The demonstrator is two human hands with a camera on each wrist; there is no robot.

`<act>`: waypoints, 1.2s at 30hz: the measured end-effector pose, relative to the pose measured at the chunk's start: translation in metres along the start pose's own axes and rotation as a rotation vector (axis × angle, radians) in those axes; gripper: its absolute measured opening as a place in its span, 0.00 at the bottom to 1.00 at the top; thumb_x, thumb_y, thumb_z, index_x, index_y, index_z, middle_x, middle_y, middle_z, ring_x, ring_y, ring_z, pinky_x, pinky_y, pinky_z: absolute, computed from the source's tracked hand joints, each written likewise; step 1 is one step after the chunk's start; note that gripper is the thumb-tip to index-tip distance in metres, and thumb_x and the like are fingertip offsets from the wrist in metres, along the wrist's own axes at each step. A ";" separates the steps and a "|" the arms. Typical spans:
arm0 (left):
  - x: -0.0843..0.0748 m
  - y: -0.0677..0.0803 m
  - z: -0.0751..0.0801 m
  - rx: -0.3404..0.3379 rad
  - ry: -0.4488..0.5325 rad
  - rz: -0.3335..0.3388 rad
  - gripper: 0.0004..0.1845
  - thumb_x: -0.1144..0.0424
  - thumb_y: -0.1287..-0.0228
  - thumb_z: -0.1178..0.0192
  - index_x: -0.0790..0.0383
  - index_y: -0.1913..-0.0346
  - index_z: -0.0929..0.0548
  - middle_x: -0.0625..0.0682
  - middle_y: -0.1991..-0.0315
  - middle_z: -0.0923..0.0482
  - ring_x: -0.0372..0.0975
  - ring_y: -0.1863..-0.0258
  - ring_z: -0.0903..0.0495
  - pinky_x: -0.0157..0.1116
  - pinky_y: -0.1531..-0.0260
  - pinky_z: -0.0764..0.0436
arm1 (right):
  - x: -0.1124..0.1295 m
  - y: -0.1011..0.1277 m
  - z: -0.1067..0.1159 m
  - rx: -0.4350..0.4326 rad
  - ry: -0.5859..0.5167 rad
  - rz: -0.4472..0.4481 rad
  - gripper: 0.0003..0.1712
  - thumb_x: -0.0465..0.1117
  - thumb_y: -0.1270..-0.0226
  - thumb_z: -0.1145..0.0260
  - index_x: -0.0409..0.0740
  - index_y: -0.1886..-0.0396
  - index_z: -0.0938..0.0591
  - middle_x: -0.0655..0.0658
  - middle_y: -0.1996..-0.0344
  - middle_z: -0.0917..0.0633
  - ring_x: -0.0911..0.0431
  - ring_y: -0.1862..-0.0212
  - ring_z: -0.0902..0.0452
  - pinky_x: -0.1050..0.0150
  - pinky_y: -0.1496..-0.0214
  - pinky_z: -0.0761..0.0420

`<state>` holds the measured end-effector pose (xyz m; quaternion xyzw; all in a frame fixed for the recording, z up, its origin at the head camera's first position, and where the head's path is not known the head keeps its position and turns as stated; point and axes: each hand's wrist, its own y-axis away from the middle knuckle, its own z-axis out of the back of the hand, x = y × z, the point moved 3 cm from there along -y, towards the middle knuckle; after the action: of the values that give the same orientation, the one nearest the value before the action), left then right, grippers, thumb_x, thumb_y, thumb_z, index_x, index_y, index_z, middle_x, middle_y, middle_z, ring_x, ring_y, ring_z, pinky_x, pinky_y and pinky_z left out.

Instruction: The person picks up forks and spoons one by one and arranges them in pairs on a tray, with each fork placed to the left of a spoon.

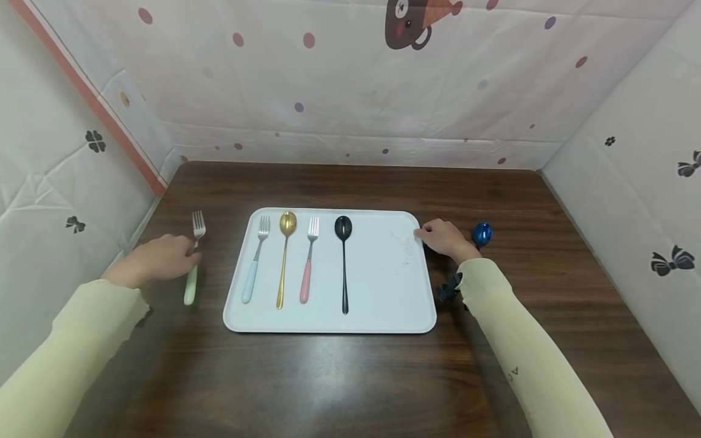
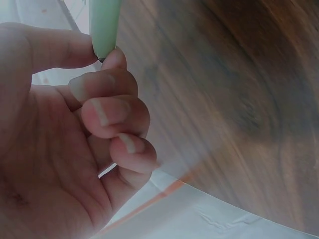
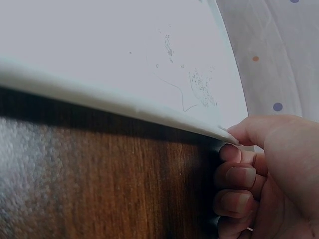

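"What are the hands holding?"

"The left hand (image 1: 161,260) pinches the green-handled fork (image 1: 190,287) between thumb and finger. The right hand (image 1: 445,238) grips the rim of the white tray (image 1: 389,274), thumb on top, index fingertip beneath."

"And between them?"

"On the tray, going from the left hand toward the right: a blue-handled fork (image 1: 249,281), gold spoon (image 1: 287,224), pink-handled fork (image 1: 306,281) and black spoon (image 1: 343,228)."

"Anything outside?"

"A blue spoon (image 1: 482,234) on the desk (image 1: 317,383), just right of the right hand."
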<state>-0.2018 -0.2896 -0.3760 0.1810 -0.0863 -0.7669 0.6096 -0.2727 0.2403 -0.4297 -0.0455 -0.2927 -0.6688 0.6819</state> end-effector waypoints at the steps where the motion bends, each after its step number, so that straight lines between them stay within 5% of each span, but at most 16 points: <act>1: -0.002 0.000 0.000 0.000 0.001 -0.001 0.17 0.56 0.30 0.55 0.59 0.76 0.27 0.48 0.82 0.35 0.39 0.82 0.36 0.37 0.82 0.38 | 0.000 0.000 0.000 0.000 -0.002 -0.001 0.22 0.55 0.26 0.50 0.45 0.73 0.24 0.48 0.79 0.31 0.52 0.69 0.33 0.60 0.63 0.34; 9: -0.014 -0.004 0.002 -0.003 -0.008 -0.007 0.16 0.57 0.30 0.55 0.59 0.75 0.26 0.48 0.82 0.34 0.39 0.82 0.35 0.37 0.82 0.37 | -0.001 0.000 -0.002 0.005 -0.008 -0.015 0.22 0.56 0.27 0.50 0.45 0.65 0.20 0.46 0.75 0.29 0.51 0.64 0.30 0.58 0.60 0.32; 36: -0.051 -0.018 0.003 0.020 0.000 -0.026 0.15 0.56 0.30 0.54 0.59 0.73 0.25 0.50 0.80 0.33 0.40 0.80 0.32 0.37 0.80 0.35 | -0.001 0.002 0.000 0.005 -0.036 -0.002 0.23 0.56 0.26 0.50 0.45 0.75 0.25 0.48 0.80 0.31 0.52 0.70 0.33 0.60 0.65 0.33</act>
<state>-0.2091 -0.2360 -0.3704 0.1881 -0.0917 -0.7740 0.5976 -0.2703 0.2416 -0.4299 -0.0553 -0.3065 -0.6680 0.6759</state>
